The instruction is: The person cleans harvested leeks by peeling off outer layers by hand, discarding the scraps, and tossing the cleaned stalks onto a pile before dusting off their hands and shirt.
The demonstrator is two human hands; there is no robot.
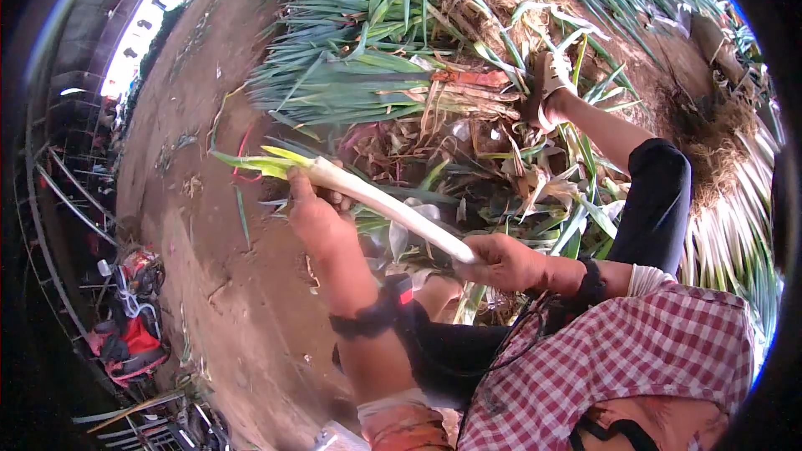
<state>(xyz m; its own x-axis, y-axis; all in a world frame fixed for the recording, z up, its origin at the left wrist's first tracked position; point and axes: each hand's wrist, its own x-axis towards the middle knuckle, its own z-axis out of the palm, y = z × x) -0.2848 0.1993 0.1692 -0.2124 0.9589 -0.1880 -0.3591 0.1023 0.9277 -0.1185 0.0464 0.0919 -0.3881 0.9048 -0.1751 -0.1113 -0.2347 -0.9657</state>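
Note:
A single long green onion stalk [393, 207] lies slantwise between my two hands, its pale shaft stripped smooth. My left hand [322, 215] is closed round the upper part, near the yellow-green leaves at the left tip. At the other end, my right hand [505, 261] grips the white base, so the very end is hidden by the fingers. Beyond my hands, a bundle of green onions [359, 88] tied with a reddish-brown band [472, 78] rests on the ground, leaves toward the left. Peeled leaves and husks [418, 146] lie beneath and behind the stalk.
More onions with tangled roots [476, 12] are heaped at the top. A row of pale stalks [723, 234] lies at the right. My legs, one sandalled foot [553, 88] forward, frame the husks. Bags and a red item [140, 336] sit at lower left on brown ground.

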